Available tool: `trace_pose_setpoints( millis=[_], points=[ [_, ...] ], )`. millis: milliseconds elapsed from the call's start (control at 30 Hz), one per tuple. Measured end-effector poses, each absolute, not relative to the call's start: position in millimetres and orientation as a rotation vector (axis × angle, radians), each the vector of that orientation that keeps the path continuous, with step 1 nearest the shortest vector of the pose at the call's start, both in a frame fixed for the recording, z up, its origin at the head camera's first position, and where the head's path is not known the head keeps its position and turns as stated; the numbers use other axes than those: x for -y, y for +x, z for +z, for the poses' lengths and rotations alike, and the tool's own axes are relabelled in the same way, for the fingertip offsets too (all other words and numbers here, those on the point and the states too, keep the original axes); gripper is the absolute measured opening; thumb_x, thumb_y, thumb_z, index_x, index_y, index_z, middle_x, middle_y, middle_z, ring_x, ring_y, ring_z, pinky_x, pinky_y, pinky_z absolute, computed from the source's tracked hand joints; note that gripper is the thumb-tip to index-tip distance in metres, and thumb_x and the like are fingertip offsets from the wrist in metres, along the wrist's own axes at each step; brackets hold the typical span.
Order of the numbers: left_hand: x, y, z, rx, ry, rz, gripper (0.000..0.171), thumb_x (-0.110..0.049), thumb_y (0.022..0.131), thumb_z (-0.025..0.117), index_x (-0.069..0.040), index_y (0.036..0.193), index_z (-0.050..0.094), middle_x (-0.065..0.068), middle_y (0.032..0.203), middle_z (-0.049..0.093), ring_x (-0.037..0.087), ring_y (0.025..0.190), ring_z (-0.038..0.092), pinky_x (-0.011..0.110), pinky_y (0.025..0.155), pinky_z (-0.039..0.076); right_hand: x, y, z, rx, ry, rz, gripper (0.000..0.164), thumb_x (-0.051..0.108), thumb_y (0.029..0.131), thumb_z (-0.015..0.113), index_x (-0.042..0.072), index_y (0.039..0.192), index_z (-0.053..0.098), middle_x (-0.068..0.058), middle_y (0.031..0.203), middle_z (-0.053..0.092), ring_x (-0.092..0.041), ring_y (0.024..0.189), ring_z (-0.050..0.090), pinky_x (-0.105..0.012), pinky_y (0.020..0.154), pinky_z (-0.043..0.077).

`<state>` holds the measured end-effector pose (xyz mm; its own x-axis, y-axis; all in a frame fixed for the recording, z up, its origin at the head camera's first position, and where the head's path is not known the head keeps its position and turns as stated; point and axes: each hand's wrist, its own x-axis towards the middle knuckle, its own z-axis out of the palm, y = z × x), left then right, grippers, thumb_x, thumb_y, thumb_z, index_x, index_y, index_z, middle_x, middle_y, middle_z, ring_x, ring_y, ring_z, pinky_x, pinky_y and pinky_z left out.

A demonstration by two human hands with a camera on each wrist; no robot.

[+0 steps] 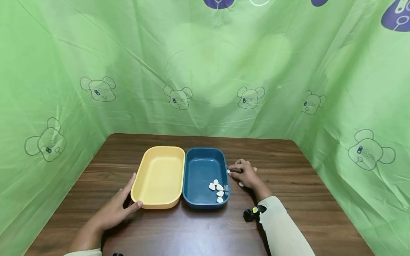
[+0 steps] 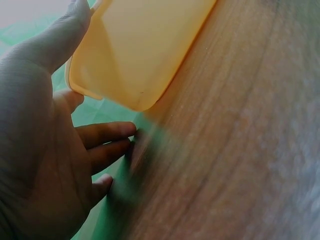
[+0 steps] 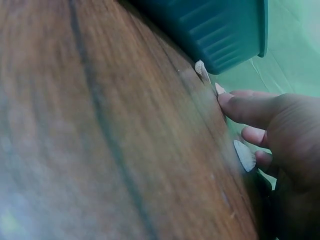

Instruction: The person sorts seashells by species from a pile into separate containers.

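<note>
1. The left grip is spread, straight fingers touching the near-left corner of the yellow tray, probably light, stiff plastic.
2. Beside it, the blue tray holds white seashells at its near right.
3. The right grip pinches a small shell beside the blue tray; likely light, hard, brittle: hold opposite edges gently.
4. Loose shells lie nearby on the counter.

The left forearm reaches forward to a left hand with its thumb spread wide from nearly straight fingers, while the pale-sleeved right forearm angles inward to a right hand pinching between thumb and index finger, other fingers bent.
</note>
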<state>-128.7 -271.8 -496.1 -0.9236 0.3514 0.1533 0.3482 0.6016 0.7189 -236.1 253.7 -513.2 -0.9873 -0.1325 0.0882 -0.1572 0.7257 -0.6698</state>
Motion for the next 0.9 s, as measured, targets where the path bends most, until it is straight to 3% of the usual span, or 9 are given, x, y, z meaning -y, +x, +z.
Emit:
trace_pose_setpoints(
  millis=[300,433,500,567,667,733,900],
  points=[
    [271.6,-127.8,-496.2,-2.804,0.613,1.274,0.108,-0.031,0.101,0.078,-0.031,0.178,0.002,0.034,0.177,0.024,0.065,0.154,0.028,0.088,0.113,0.026,-252.0,-235.7,-513.0,2.881,0.228,1.089,0.015,0.023,0.098,0.084,0.026,0.112,0.089,-0.002,0.117,0.064,-0.024,0.116,0.052,-0.051,0.096,0.020],
    [271.9,-126.8,-495.7,-2.803,0.620,1.268,0.108,-0.031,0.101,0.078,-0.031,0.178,0.002,0.032,0.177,0.023,0.064,0.155,0.029,0.086,0.114,0.027,-252.5,-235.2,-513.9,2.849,0.230,1.103,0.013,0.024,0.097,0.085,0.024,0.109,0.089,-0.003,0.116,0.067,-0.026,0.117,0.055,-0.054,0.098,0.022],
    [272.6,-126.1,-495.8,-2.812,0.613,1.253,0.107,-0.032,0.102,0.077,-0.031,0.178,0.002,0.031,0.178,0.023,0.062,0.156,0.029,0.073,0.125,0.027,-252.7,-235.2,-515.5,2.832,0.241,1.102,0.013,0.025,0.097,0.085,0.024,0.109,0.089,-0.004,0.118,0.069,-0.027,0.118,0.058,-0.055,0.098,0.024],
    [272.9,-126.0,-495.6,-2.819,0.607,1.242,0.107,-0.033,0.102,0.077,-0.032,0.178,0.002,0.030,0.178,0.024,0.060,0.156,0.030,0.066,0.127,0.027,-252.7,-235.3,-517.1,2.810,0.249,1.112,0.013,0.025,0.097,0.085,0.023,0.109,0.088,-0.005,0.119,0.071,-0.029,0.119,0.060,-0.056,0.098,0.025],
    [272.4,-127.5,-496.0,-2.823,0.608,1.239,0.106,-0.033,0.103,0.077,-0.032,0.178,0.002,0.030,0.178,0.024,0.059,0.157,0.030,0.063,0.128,0.026,-253.6,-234.9,-518.7,2.769,0.249,1.141,0.012,0.024,0.097,0.085,0.021,0.108,0.088,-0.005,0.119,0.073,-0.030,0.119,0.064,-0.055,0.099,0.024],
    [271.5,-129.0,-496.4,-2.807,0.618,1.260,0.106,-0.032,0.103,0.077,-0.032,0.178,0.002,0.030,0.178,0.023,0.060,0.157,0.028,0.077,0.122,0.025,-254.1,-234.3,-518.6,2.733,0.242,1.184,0.011,0.021,0.097,0.085,0.019,0.107,0.088,-0.006,0.117,0.073,-0.030,0.116,0.066,-0.051,0.099,0.024],
    [271.7,-128.9,-498.0,-2.781,0.631,1.297,0.107,-0.030,0.102,0.077,-0.030,0.178,0.002,0.031,0.179,0.019,0.064,0.156,0.025,0.089,0.118,0.017,-254.9,-233.5,-517.2,2.673,0.258,1.271,0.011,0.016,0.097,0.085,0.014,0.107,0.087,-0.009,0.114,0.072,-0.021,0.106,0.066,-0.033,0.096,0.041]
  ],
)
